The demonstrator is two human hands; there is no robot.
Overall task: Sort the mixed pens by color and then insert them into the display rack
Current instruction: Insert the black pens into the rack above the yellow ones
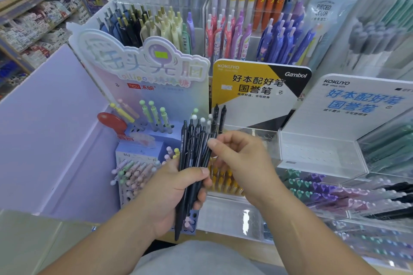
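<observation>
Looking forward and down from head height, single wide-angle view. Facing the display rack [317,152] square-on, sitting very close. Catching left hand [169,190], right hand [243,158] and dark pens [192,147] mid-frame, forearms at bottom edge. Bending straight lines toward the borders.

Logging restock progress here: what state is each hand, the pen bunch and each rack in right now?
Left hand: grips the dark pens, bunched upright.
Right hand: pinches one pen of that bunch.
Gambol rack: visible holes unfilled.
Pastel rack: partly filled.
</observation>
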